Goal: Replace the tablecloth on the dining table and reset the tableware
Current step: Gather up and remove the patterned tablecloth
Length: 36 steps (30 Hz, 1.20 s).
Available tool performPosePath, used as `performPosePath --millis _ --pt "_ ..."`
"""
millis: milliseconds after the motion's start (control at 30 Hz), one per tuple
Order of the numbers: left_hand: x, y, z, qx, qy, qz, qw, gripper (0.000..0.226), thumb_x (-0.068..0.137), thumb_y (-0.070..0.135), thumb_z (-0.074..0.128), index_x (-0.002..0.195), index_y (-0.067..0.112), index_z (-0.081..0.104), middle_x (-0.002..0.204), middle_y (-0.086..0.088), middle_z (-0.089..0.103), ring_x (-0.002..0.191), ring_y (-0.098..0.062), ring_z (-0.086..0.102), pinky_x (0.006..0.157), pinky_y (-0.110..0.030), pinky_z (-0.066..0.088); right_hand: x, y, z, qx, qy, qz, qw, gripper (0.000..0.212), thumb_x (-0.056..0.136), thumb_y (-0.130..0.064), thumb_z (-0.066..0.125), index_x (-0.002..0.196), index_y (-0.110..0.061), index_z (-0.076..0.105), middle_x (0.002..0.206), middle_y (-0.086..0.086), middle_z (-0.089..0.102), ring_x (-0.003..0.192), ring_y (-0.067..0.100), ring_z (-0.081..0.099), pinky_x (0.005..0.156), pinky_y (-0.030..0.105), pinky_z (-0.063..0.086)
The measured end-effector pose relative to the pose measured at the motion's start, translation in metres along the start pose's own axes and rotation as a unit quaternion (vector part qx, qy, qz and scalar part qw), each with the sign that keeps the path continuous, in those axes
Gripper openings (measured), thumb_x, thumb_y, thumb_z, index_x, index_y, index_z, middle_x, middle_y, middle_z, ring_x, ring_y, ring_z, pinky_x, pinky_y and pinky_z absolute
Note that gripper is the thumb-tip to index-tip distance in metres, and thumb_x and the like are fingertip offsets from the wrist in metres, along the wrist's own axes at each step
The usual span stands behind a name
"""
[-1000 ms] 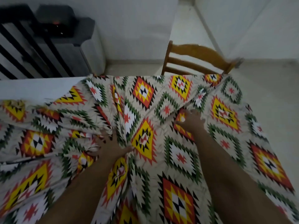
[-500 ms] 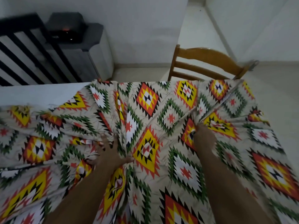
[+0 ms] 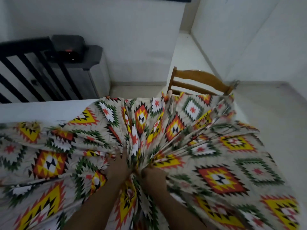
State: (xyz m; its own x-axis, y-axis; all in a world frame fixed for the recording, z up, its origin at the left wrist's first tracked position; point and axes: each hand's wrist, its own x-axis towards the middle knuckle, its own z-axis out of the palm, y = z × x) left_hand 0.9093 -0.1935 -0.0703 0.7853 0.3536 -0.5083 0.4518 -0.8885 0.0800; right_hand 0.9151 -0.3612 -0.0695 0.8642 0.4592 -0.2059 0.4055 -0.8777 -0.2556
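A patterned tablecloth with orange, yellow and green diamonds covers most of the white dining table. It is bunched into radiating folds at the middle. My right hand grips the gathered fabric there, with its fingers curled into the folds. Just beside it, my left hand rests on the cloth with its fingertips at the edge of the bunch. The far left strip of the table is bare.
A wooden chair stands at the table's far side. A grey cabinet with a dark appliance on top sits by the wall at the left, behind a black slatted chair back. Light floor lies to the right.
My right hand has pulled back from the far right toward the middle, dragging the cloth into a tight bunch next to my left hand. The cloth's far right part has drawn inward.
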Motion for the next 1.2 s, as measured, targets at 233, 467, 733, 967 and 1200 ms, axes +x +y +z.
performPosePath --millis 233,467,733,967,1200 --pt "-0.034 -0.056 -0.026 0.012 -0.005 0.145 0.989 0.076 0.094 0.025 0.054 0.157 0.030 0.013 0.141 -0.008 0.052 0.117 -0.027 0.055 0.085 -0.039 0.054 -0.043 -0.049 -0.007 0.066 -0.192 -0.142 0.969 0.042 0.096 -0.053 0.040 0.090 -0.017 0.062 0.083 0.012 0.064 0.071 0.031 0.060 0.064 0.038 0.052" --pt "-0.009 -0.122 -0.054 -0.258 0.266 -0.101 0.923 0.060 0.086 0.038 0.069 0.142 0.028 0.049 0.149 -0.009 0.041 0.126 -0.031 0.049 0.102 -0.054 0.045 -0.013 0.069 -0.065 0.104 0.083 0.095 0.987 0.032 0.102 -0.047 0.048 0.107 -0.025 0.071 0.086 -0.006 0.071 0.074 0.011 0.064 0.069 0.033 0.054" --pt "-0.007 -0.219 0.000 -0.180 0.029 -0.213 0.960 0.126 0.063 0.091 0.051 0.159 0.022 0.009 0.166 -0.014 0.001 0.151 -0.041 0.004 0.116 -0.069 0.005 0.002 0.190 -0.040 0.044 -0.063 0.311 0.947 0.124 0.051 -0.107 0.034 0.156 -0.041 0.026 0.164 0.014 0.022 0.152 0.036 0.014 0.121 0.055 0.018" --pt "0.000 -0.102 -0.012 -0.025 -0.047 -0.010 0.999 0.086 0.084 0.063 0.058 0.154 0.029 0.021 0.165 -0.010 0.007 0.150 -0.044 -0.002 0.114 -0.071 0.016 0.040 0.080 -0.014 0.122 -0.092 0.195 0.969 0.109 0.066 -0.102 0.023 0.152 -0.036 0.036 0.167 0.005 0.010 0.154 0.031 0.003 0.118 0.066 0.008" --pt "-0.031 -0.012 -0.009 -0.104 -0.113 0.203 0.967 0.029 0.085 0.020 0.060 0.114 0.014 0.061 0.116 -0.018 0.062 0.094 -0.029 0.060 0.078 -0.035 0.050 0.034 -0.018 -0.009 0.229 -0.112 -0.007 0.967 0.063 0.092 -0.073 0.038 0.121 -0.022 0.061 0.119 0.004 0.063 0.108 0.023 0.056 0.096 0.042 0.045"
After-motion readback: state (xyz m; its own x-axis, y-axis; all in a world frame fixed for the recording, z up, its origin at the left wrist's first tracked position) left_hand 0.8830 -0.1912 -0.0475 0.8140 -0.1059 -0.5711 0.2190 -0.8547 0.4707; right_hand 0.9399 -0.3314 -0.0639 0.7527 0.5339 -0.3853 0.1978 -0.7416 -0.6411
